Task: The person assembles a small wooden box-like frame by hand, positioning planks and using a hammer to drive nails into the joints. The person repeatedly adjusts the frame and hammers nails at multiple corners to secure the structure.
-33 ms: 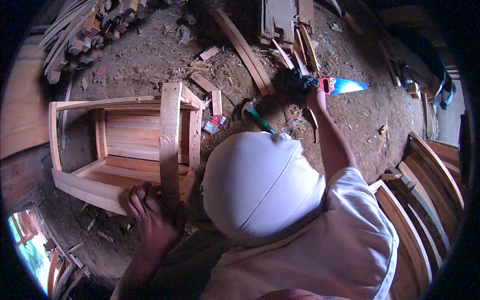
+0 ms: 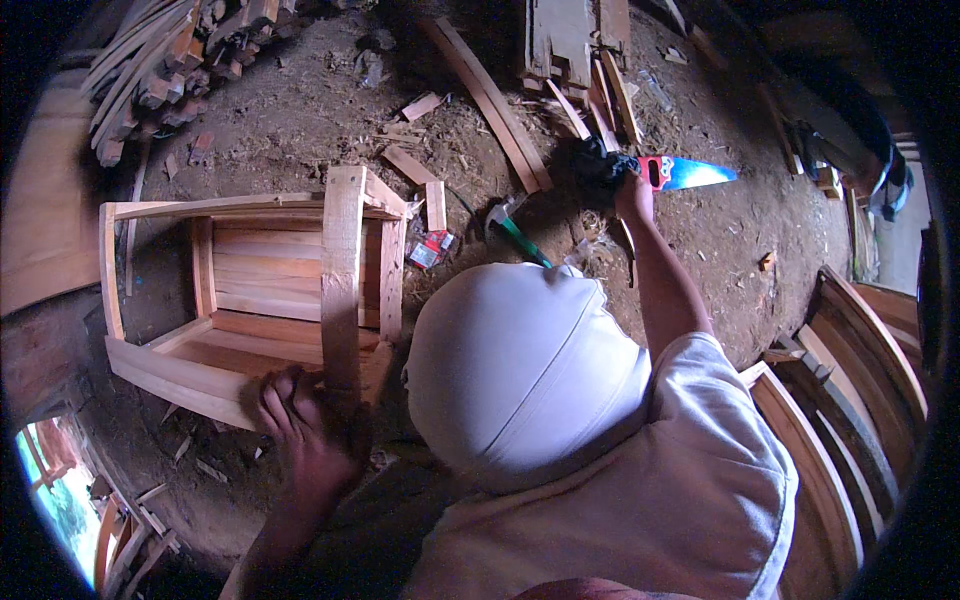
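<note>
My left hand lies in shadow at the near edge of a wooden crate, its fingers bent over the lower rail beside an upright post. The crate is an open box frame with a slatted inside. To the far right my right arm reaches out, and my right hand is closed at a crumpled black bag. Right next to that hand lies a handsaw with a red handle and a blue blade pointing right. The handle's hole shows no fingers through it. A green-handled hammer lies between the crate and the bag.
A rounded white cloth-covered shape fills the middle foreground. Wood offcuts, a long board and a red packet lie on the dirt floor. Stacked sticks stand far left. Curved wooden frames lean at the right.
</note>
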`<control>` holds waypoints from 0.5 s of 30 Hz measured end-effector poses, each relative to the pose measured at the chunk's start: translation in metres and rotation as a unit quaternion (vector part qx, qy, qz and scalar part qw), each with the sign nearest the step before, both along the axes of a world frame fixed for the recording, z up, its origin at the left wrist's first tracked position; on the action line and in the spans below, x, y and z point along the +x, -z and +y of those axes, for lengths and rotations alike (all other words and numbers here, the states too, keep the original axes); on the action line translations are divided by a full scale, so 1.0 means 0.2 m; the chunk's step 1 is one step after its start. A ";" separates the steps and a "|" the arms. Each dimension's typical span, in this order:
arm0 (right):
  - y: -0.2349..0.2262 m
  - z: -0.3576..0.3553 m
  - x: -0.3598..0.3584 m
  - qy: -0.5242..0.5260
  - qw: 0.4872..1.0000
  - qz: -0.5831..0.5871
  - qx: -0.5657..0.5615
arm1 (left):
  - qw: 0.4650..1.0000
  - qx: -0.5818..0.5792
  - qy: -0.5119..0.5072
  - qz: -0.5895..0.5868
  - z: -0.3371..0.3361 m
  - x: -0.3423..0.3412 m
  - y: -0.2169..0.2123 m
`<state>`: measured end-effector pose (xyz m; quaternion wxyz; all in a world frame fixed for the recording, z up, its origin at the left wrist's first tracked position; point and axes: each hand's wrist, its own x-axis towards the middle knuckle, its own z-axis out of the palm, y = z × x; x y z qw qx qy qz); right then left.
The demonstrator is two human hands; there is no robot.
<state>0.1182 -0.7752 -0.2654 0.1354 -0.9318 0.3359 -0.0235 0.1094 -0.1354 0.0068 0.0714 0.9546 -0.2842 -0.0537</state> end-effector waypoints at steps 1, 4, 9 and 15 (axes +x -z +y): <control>0.01 0.00 0.01 0.019 1.000 -0.016 0.017 | 1.000 -0.004 0.001 -0.009 0.00 0.00 0.01; 0.05 0.01 0.06 0.012 0.999 -0.033 0.016 | 0.999 -0.016 0.006 -0.044 0.02 0.00 0.03; 0.14 -0.21 -0.01 -0.038 0.997 0.061 -0.027 | 1.000 -0.001 0.001 -0.028 -0.01 0.00 0.03; 0.15 -0.26 -0.04 0.007 1.000 -0.023 -0.015 | 0.999 -0.038 0.007 -0.013 -0.02 0.03 0.01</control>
